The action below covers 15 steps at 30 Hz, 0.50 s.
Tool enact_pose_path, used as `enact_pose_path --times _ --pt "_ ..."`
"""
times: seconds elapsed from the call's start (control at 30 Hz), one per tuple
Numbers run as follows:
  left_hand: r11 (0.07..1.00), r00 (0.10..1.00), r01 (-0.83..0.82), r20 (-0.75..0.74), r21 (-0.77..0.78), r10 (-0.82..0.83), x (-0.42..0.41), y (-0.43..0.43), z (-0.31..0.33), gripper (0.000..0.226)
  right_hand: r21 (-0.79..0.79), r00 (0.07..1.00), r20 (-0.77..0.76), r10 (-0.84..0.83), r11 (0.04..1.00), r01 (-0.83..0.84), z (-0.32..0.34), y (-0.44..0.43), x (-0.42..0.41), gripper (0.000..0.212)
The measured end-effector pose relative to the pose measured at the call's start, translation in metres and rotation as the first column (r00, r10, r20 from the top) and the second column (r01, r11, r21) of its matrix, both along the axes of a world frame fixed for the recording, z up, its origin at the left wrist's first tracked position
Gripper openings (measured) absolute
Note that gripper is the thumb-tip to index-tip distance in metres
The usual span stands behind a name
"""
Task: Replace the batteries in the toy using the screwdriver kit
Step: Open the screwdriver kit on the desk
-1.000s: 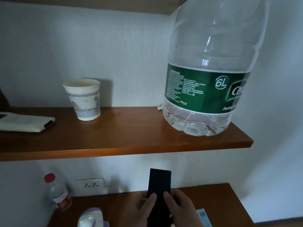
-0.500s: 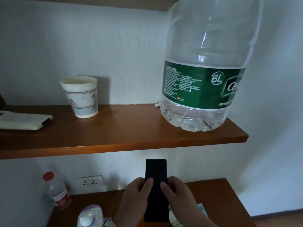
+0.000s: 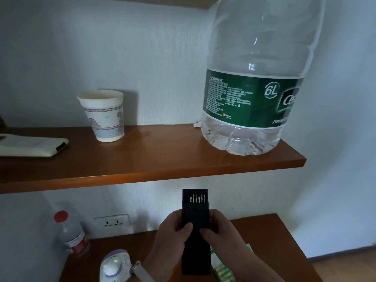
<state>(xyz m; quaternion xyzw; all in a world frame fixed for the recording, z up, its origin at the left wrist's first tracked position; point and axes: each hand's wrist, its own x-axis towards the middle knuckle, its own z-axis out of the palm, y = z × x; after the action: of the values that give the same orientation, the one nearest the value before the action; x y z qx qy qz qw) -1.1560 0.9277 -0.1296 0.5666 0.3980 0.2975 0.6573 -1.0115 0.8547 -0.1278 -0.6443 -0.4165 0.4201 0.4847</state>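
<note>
Both my hands hold a long black screwdriver kit case (image 3: 195, 216) upright over the lower table. My left hand (image 3: 173, 237) grips its left side and my right hand (image 3: 223, 239) its right side, both thumbs pressing on the front. The case's top end is slid open a little, showing a row of small metal bits (image 3: 196, 198). A white and purple toy (image 3: 115, 267) lies on the table at lower left. A green pack of batteries (image 3: 221, 271) shows under my right wrist, partly hidden.
A wooden shelf (image 3: 154, 165) above carries a paper cup (image 3: 103, 117), a big 6L water bottle (image 3: 252, 78) and a flat white device (image 3: 32, 147). A small red-capped bottle (image 3: 70, 233) and a wall socket (image 3: 113, 222) stand behind the lower table (image 3: 270, 237).
The case has slid open at its top, exposing the bits. My thumbs moved down the front, and the view tilted slightly downward.
</note>
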Motion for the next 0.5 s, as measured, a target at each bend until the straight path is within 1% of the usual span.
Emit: enact_pose_path --times 0.07,0.1,0.2,0.23,0.33,0.4,0.5 --pt "1.0 1.0 0.025 0.02 -0.004 -0.025 -0.001 -0.003 0.002 0.034 0.021 0.997 0.007 -0.079 0.997 0.079 0.0 0.0 -0.005 0.012" --pt "1.0 0.999 0.029 0.024 -0.003 -0.029 -0.001 -0.005 0.003 0.034 0.031 0.993 0.019 -0.113 0.993 0.113 0.0 0.0 -0.007 0.008" --pt "0.999 0.999 0.015 0.044 -0.036 -0.013 -0.001 -0.01 0.007 0.013 0.042 0.992 0.017 -0.123 0.992 0.122 0.001 -0.004 -0.01 0.008" --pt "0.999 1.0 0.01 0.03 -0.032 -0.009 0.0 -0.01 0.007 0.017 0.036 0.995 0.017 -0.102 0.994 0.101 0.002 -0.006 -0.01 0.008" --pt "0.999 0.996 -0.026 -0.08 0.035 0.029 0.002 -0.01 0.006 0.036 0.02 0.998 0.033 -0.05 0.999 0.049 0.002 -0.013 -0.007 0.008" --pt "0.996 0.992 -0.046 -0.115 0.075 0.055 0.004 -0.014 0.007 0.038 0.021 1.0 0.02 -0.023 1.0 0.023 0.004 -0.017 -0.005 0.01" --pt "0.987 0.982 -0.071 -0.165 0.141 0.094 0.012 -0.021 0.01 0.035 0.026 0.999 -0.015 0.031 0.999 -0.03 0.009 -0.022 0.004 0.02"
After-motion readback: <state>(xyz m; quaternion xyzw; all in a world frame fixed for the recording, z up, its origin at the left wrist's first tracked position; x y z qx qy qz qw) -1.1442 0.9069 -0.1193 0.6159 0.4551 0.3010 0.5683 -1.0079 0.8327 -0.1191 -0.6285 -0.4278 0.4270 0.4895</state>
